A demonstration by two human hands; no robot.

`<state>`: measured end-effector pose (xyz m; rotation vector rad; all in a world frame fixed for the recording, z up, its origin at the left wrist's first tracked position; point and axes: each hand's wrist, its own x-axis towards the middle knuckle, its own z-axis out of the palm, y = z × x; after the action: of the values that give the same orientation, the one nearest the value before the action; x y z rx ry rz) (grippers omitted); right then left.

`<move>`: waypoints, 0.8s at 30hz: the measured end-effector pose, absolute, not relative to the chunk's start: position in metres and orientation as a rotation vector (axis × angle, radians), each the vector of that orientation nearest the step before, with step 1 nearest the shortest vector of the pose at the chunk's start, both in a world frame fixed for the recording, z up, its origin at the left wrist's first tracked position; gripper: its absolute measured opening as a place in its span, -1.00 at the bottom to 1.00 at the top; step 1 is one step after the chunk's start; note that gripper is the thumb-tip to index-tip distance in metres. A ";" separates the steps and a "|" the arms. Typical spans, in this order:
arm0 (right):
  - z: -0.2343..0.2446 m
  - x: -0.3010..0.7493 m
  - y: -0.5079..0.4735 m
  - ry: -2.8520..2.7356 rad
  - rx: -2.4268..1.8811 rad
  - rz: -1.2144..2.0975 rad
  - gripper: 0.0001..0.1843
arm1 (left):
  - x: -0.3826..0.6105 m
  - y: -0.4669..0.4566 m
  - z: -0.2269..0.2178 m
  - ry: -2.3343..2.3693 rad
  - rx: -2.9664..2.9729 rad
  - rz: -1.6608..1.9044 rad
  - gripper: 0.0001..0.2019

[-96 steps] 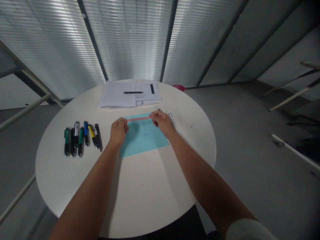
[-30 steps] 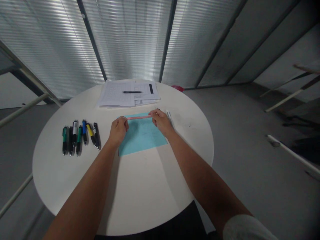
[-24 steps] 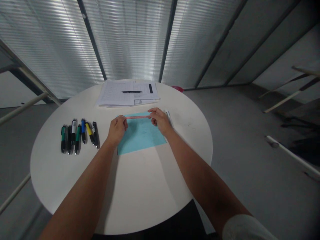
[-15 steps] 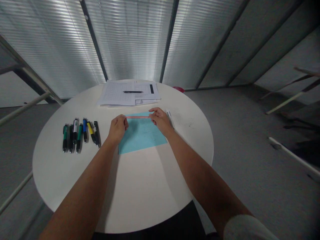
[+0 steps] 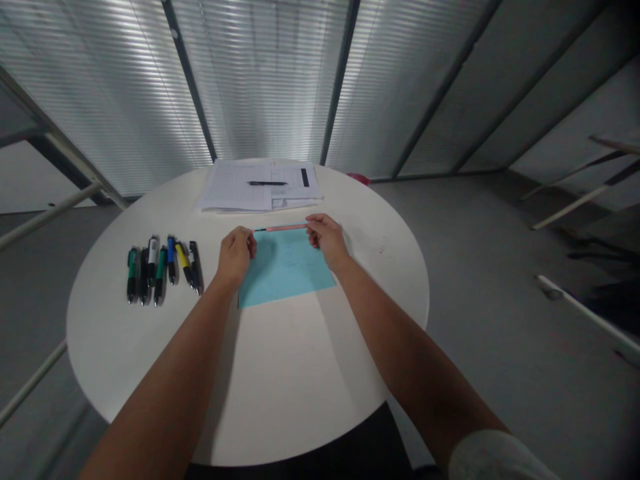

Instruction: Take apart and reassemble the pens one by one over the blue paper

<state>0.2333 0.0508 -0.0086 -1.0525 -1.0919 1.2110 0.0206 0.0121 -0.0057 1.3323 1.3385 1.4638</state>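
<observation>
A thin pink pen stretches roughly level between my two hands, above the top edge of a light blue sheet of paper. My left hand is closed at the pen's dark left end, its fingertips pinched there; whether they hold the tip itself or a cap is hidden. The thumb and fingers of my right hand pinch the pink right end. Below the hands, the blue sheet lies flat on the white round table, and faint marks show on it.
Several pens lie in a loose row at the left of the table. Printed papers with a black pen on top rest at the far edge. Blinds hang behind. Pale metal bars stand at left.
My right hand has moved slightly right and its fingers have drawn in. The pen's pink part has shifted right with it, and a dark section now shows beside my left hand.
</observation>
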 end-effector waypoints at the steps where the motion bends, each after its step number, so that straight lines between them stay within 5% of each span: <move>1: -0.009 0.234 0.052 -1.044 -1.046 1.213 -0.79 | 0.021 0.012 -0.006 1.332 1.295 1.480 -0.75; 9: -0.007 0.235 0.054 -0.796 -0.964 1.235 -0.86 | 0.018 0.018 -0.002 1.220 0.831 1.620 -0.93; 24: -0.014 0.232 0.056 -0.941 -1.028 1.051 -0.64 | 0.015 0.021 0.008 1.092 0.415 1.778 -0.85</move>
<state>0.2317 0.0555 -0.0141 -1.0285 -0.9413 1.0511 0.0146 0.0206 0.0075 0.4155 1.0924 1.7783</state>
